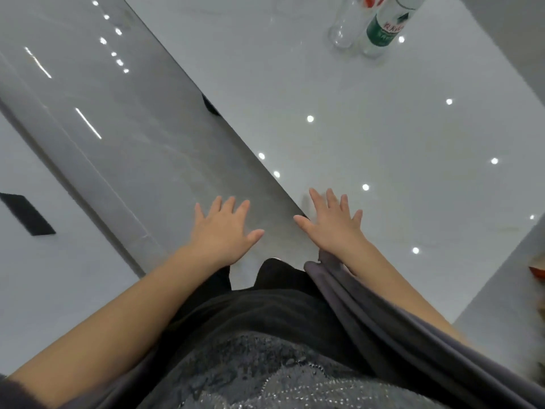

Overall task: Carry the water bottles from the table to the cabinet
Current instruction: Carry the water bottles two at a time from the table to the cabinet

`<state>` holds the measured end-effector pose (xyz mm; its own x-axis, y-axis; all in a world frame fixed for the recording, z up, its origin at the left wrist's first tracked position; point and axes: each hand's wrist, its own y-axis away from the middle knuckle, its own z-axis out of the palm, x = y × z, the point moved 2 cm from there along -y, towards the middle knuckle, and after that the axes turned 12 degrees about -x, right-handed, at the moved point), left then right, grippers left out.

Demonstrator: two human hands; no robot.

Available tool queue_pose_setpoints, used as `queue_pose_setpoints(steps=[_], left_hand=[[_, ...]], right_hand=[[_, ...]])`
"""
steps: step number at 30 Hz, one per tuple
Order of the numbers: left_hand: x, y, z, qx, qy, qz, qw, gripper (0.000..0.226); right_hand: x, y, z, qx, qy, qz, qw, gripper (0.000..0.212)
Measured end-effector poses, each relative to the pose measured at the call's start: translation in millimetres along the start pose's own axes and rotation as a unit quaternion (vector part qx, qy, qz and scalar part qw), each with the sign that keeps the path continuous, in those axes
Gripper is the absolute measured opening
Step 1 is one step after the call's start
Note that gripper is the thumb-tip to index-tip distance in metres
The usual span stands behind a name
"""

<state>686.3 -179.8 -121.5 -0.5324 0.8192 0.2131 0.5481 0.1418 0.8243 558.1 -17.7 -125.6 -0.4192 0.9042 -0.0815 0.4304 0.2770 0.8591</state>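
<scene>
Glossy white, the table (383,137) fills the upper right of the view and mirrors small ceiling lights, with a grey polished floor (132,128) running along its left edge. At the table's far end two water bottles stand just beside each other: a green-labelled bottle (383,31) and, to its left, a clear bottle (346,25), both cut off at the top of the view. Well apart from them, at the table's near corner, the right hand (333,225) is spread flat, palm down, holding nothing; whether it touches the tabletop cannot be told. The left hand (222,231) is likewise spread and empty, off the table's edge over the floor.
</scene>
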Motion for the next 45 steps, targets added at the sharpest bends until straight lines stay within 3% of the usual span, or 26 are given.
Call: queue_pose_setpoints(steps=[12, 21, 28, 31, 34, 39, 41, 45], left_hand=[[-10, -84, -136, -0.048, -0.082, 0.15, 0.984, 0.068], [-22, -166, -279, -0.007, -0.09, 0.134, 0.987, 0.067], [-38, -217, -354, -0.03, -0.094, 0.143, 0.985, 0.069], [-49, -243, -388, -0.02, -0.129, 0.158, 0.979, 0.073], [-59, -268, -421, 0.002, -0.133, 0.177, 0.975, 0.085], [-55, -306, -466, 0.082, 0.025, 0.249, 0.965, 0.11], [-51, -325, -481, 0.083, 0.122, 0.276, 0.95, 0.111], [-38, -348, -497, 0.065, 0.245, 0.319, 0.913, 0.095]], right_hand=[[-44, -46, -75, 0.039, -0.222, 0.093, 0.97, 0.073], [-81, -128, -206, 0.082, -0.276, 0.069, 0.955, 0.074], [-117, -178, -282, 0.12, -0.347, 0.052, 0.929, 0.085], [-128, -197, -304, 0.16, -0.452, 0.003, 0.877, 0.102], [-138, -213, -329, 0.228, -0.545, -0.011, 0.806, 0.106], [-141, -248, -367, 0.316, -0.658, 0.001, 0.683, 0.109], [-139, -263, -378, 0.349, -0.669, 0.003, 0.657, 0.106], [-134, -287, -391, 0.387, -0.665, 0.003, 0.639, 0.093]])
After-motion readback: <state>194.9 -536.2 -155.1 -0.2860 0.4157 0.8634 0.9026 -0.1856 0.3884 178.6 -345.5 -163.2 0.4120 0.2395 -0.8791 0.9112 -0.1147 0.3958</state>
